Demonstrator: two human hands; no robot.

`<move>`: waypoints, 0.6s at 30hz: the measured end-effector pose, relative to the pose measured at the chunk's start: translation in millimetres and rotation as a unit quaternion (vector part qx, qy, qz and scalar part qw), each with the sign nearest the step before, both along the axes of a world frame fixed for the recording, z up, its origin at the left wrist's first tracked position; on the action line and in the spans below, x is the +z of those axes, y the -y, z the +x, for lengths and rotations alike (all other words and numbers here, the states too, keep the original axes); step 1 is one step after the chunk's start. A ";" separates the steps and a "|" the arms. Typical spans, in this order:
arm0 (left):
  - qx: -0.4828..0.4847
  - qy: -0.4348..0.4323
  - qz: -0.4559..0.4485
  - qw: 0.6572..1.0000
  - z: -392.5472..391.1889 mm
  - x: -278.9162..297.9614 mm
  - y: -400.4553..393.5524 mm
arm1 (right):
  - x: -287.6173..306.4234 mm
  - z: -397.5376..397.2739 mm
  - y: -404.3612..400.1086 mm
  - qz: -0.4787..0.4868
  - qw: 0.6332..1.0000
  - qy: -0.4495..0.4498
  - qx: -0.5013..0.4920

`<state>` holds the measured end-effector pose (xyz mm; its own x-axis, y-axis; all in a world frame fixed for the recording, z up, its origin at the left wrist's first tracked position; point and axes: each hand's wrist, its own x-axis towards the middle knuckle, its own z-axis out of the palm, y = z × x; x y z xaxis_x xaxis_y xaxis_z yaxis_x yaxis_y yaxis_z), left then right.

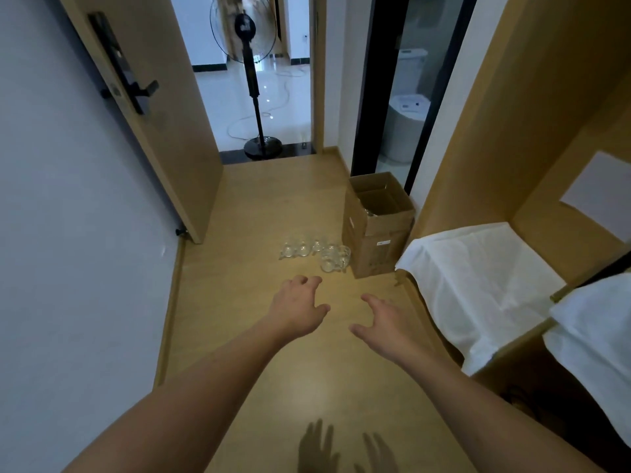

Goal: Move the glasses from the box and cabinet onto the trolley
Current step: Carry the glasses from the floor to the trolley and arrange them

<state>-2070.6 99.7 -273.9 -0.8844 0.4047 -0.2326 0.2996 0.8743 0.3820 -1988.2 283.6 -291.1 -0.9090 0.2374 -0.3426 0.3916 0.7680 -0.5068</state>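
Several clear glass mugs (316,251) stand in a cluster on the wooden floor, just left of an open cardboard box (377,227). More glass shows faintly inside the box. My left hand (297,307) reaches forward with fingers spread and loosely bent, holding nothing, a short way before the mugs. My right hand (384,324) is stretched out beside it, fingers relaxed and empty. No trolley is in view.
A wooden door (160,107) stands open on the left, against a white wall. A standing fan (254,97) fills the doorway ahead. At right, a wooden cabinet niche holds a surface draped in white cloth (478,285). A glass bathroom door (406,97) is behind the box.
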 end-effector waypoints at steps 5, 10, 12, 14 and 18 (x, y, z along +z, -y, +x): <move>0.000 0.019 0.000 1.000 -40.9 -17.0 -6.1 | -12.7 -42.3 -9.5 -0.008 1.000 0.020 -0.010; 0.016 0.025 0.001 1.000 -98.9 -31.4 -29.3 | -27.0 -100.5 -34.9 -0.002 1.000 0.024 0.001; 0.032 0.022 0.007 0.999 -126.9 -37.1 -44.4 | -33.8 -131.3 -50.9 -0.007 1.000 0.021 0.003; 0.047 0.025 0.007 0.999 -153.0 -43.4 -61.2 | -40.6 -163.8 -69.0 -0.020 1.000 0.018 -0.001; 0.052 0.053 -0.027 0.997 -198.4 -55.9 -94.4 | -53.0 -218.7 -103.0 -0.051 0.998 0.033 -0.013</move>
<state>-2269.0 194.1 -329.9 -0.8905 0.2959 -0.3456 0.1662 0.9187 0.3583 -2206.9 386.6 -344.1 -0.8780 0.2209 -0.4247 0.4453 0.7024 -0.5553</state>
